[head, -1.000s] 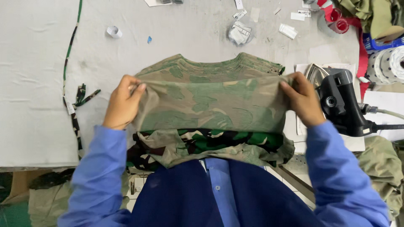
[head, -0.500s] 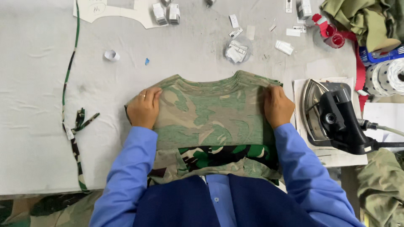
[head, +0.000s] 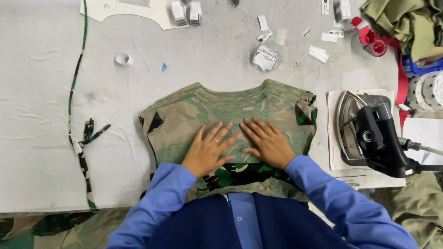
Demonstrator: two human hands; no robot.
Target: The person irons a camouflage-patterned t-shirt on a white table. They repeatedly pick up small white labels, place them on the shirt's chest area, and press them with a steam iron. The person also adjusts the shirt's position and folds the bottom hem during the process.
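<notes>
Camouflage cloth, a folded garment [head: 230, 115] in green and tan, lies flat on the pale grey counter [head: 46, 147], near its front edge and just in front of the person. Both hands rest on the fold, side by side near its middle: the left hand [head: 208, 150] and the right hand [head: 265, 143] lie palm down, fingers spread and released, grasping nothing, only pressing on the cloth. A darker camouflage layer shows beneath the near edge of the fold.

To the right, an iron [head: 369, 133] stands on a white sheet, close beside the garment but not touching it. A thin camouflage strip [head: 76, 101] trails along the counter at the left, well apart. Small paper tags [head: 265, 57] lie scattered at the far side.

Pressing a fold like this well seems to call for flat palms and even weight, stroking from the middle outwards so creases run off to the edges, while keeping the layers aligned.
</notes>
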